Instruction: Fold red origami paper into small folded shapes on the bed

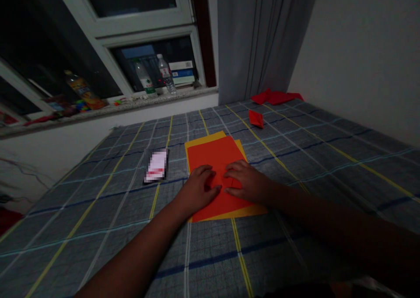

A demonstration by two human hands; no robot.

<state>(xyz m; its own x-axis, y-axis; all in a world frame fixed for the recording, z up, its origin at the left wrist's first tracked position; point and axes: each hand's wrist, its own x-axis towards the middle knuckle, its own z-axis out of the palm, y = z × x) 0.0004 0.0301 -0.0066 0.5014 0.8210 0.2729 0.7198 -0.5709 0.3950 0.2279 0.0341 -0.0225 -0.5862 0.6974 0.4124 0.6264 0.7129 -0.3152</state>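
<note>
My left hand (197, 191) and my right hand (247, 182) lie flat on an orange-red paper sheet (210, 156), their fingertips nearly meeting near its middle. Under that sheet is a slightly larger yellow-orange paper sheet (254, 211), showing along its edges. Both sheets rest on a grey plaid bedsheet (98, 210). A small folded red paper piece (256, 118) lies farther ahead. Beyond it, a loose heap of red paper (275, 97) sits in the far corner. To the left of my left hand lies a pixelated packet (156, 166).
A grey curtain (259, 40) hangs at the far end, beside a white wall (357, 48). On the window sill (108, 109) stand plastic bottles (164, 74) and a stack of books (182, 72). The bed's left edge falls away toward the floor.
</note>
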